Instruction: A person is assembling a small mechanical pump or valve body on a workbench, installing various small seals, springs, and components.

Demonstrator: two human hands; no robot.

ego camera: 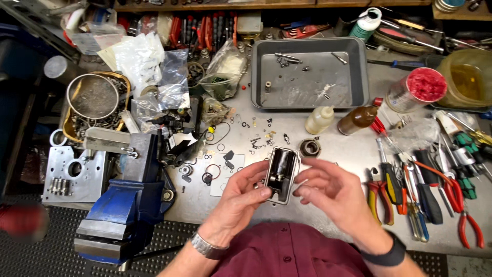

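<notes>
Inspector: Left hand (240, 197), lower centre of frame: thumb and fingers closed on the black cylindrical housing (281, 174), held tilted above the bench edge. Metal watch (206, 247) on that wrist.

Clerk: And the right hand (333, 192)?

Inspector: Spread wide, fingers loosely curled, holding nothing. Fingertips just beside the housing's right flank; contact cannot be told. Black wristband (385, 254) at lower right.

Clerk: Position of the housing?

Inspector: Centre frame, between both hands, clear of the metal benchtop (338, 154). Bright metal rim around a dark body; interior detail too small to read.

Clerk: Surroundings?

Inspector: Directly behind and left, a white sheet with O-rings and small parts (221, 172). Above the housing, a round ring-shaped fitting (309, 147). Upper centre, a grey metal tray (359, 77) with a few loose bits. Pale squeeze bottle (319, 120) and amber bottle (357, 119) just below it. Blue bench vise (123, 205) at lower left; red-handled pliers (379, 197) and screwdrivers at right.

Clerk: Step in hand?

Inspector: Judged as inspection of the part, supported one-handed, second hand alongside.

Clerk: Requirement for any further move?

Inspector: Firm left-hand grip; a light right-hand touch; care over the loose small parts beneath.
</notes>
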